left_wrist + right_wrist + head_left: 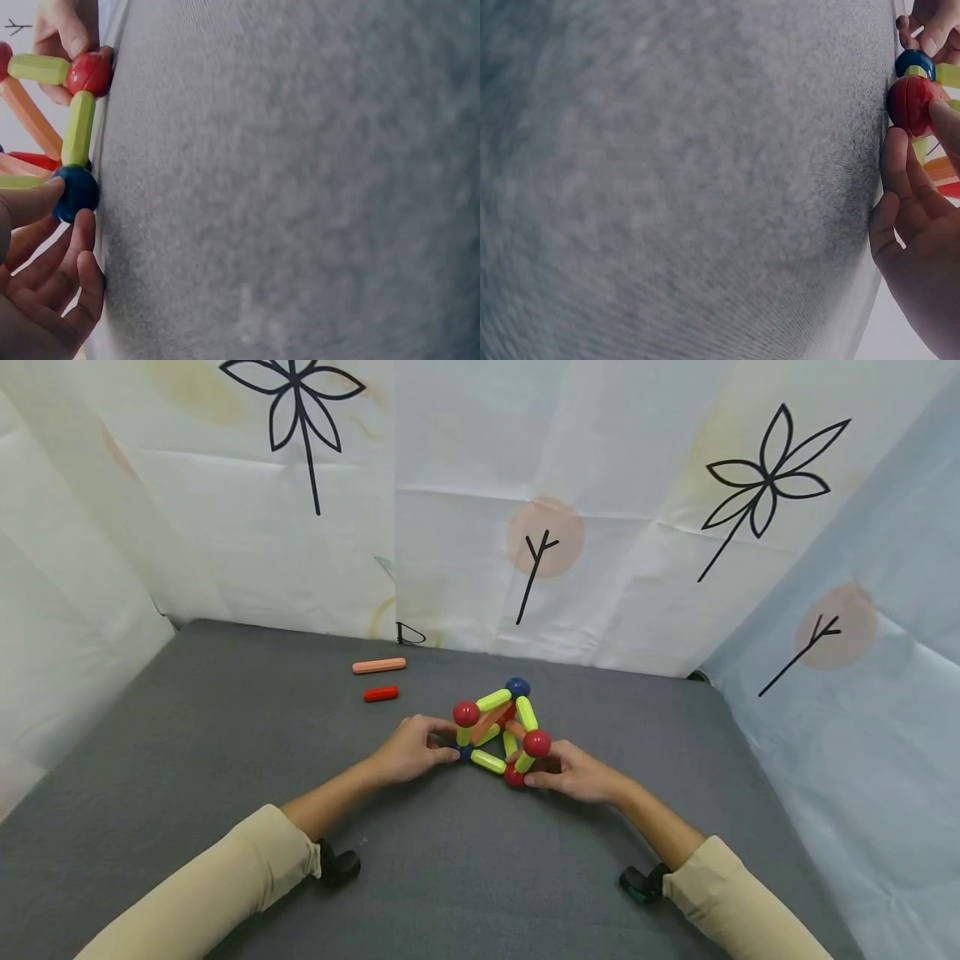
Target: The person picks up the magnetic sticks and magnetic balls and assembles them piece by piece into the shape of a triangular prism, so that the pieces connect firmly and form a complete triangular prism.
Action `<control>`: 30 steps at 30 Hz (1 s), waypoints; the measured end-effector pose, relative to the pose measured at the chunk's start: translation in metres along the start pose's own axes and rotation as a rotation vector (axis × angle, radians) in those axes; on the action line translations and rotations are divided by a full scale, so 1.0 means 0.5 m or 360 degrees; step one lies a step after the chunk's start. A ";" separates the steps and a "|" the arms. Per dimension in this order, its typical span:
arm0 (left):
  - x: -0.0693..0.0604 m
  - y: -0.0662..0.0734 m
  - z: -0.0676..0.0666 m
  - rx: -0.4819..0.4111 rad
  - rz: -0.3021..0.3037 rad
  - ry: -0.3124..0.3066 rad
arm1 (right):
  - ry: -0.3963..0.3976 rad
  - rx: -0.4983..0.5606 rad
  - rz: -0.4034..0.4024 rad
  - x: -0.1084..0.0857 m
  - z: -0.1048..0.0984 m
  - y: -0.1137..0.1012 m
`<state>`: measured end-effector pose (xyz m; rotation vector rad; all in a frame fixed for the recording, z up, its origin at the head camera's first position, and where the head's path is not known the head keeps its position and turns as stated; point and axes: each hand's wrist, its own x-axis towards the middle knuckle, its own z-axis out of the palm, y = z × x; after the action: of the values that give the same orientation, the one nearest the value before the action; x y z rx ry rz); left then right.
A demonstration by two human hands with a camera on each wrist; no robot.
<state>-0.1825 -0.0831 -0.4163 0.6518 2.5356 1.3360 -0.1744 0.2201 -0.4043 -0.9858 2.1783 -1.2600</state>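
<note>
A frame of magnetic balls and rods stands on the grey table, with yellow-green rods (488, 762) along its edges and orange rods (489, 723) inside. At its left corner, my left hand (408, 749) pinches the lower blue ball (77, 193) between thumb and fingers. My right hand (581, 774) holds the lower red ball (913, 106) at the front corner. Short upright rods carry two upper red balls, the left one (466, 713) and the right one (536, 743). Another blue ball (517, 687) tops the back. Rods partly hide the red ball (507, 716) inside.
Behind my left hand, a loose orange rod (378, 666) and a shorter red rod (381, 693) lie on the table (480, 877). White printed cloth (465, 552) hangs along the table's back edge and both sides.
</note>
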 end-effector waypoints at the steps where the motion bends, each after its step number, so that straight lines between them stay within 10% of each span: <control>1: 0.001 -0.001 -0.001 0.0010 0.0014 0.0007 | -0.0004 0.0006 0.0006 0.001 0.001 0.000; 7: 0.006 -0.013 -0.022 0.0122 0.0072 0.0124 | -0.0011 0.0038 0.0019 0.003 0.005 0.002; 16: 0.012 -0.071 -0.115 0.0122 0.0105 0.0657 | -0.0010 0.0061 0.0031 0.003 0.004 0.008; 30: 0.021 -0.124 -0.185 0.0239 -0.0198 0.0692 | 0.0003 0.0076 0.0047 0.001 0.002 0.004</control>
<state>-0.2439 -0.1766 -0.4143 0.2365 2.9813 1.3758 -0.1746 0.2200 -0.4068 -0.9305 2.1463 -1.2937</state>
